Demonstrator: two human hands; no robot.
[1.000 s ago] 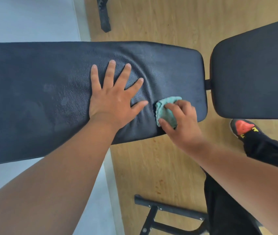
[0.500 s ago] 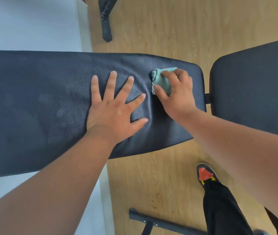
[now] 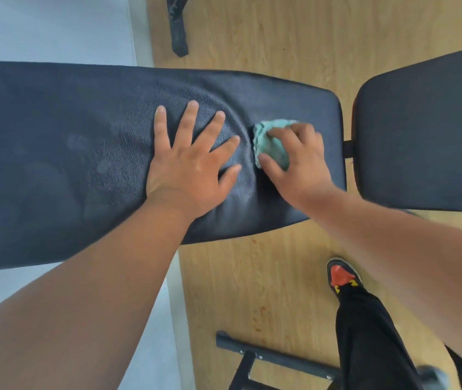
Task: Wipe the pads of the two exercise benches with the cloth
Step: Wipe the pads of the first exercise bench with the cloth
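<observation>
A long black bench pad (image 3: 69, 153) runs across the view from the left edge. My left hand (image 3: 190, 164) lies flat on it with the fingers spread, holding nothing. Just to its right, my right hand (image 3: 300, 161) presses a crumpled teal cloth (image 3: 269, 139) onto the pad near its right end. The pad wrinkles between the two hands. Faint pale smudges show on the pad left of my left hand. A second black pad (image 3: 427, 130) sits to the right, joined by a short black bar.
Wooden floor (image 3: 266, 32) lies under the bench, with a pale grey surface at the left. Black bench feet show at the top (image 3: 177, 26) and at the bottom (image 3: 269, 358). My leg in black trousers and a black-and-red shoe (image 3: 342, 274) stands at the lower right.
My right hand has slid the cloth from the pad's near edge to its far edge, then back toward the middle. My left hand has stayed flat in place.
</observation>
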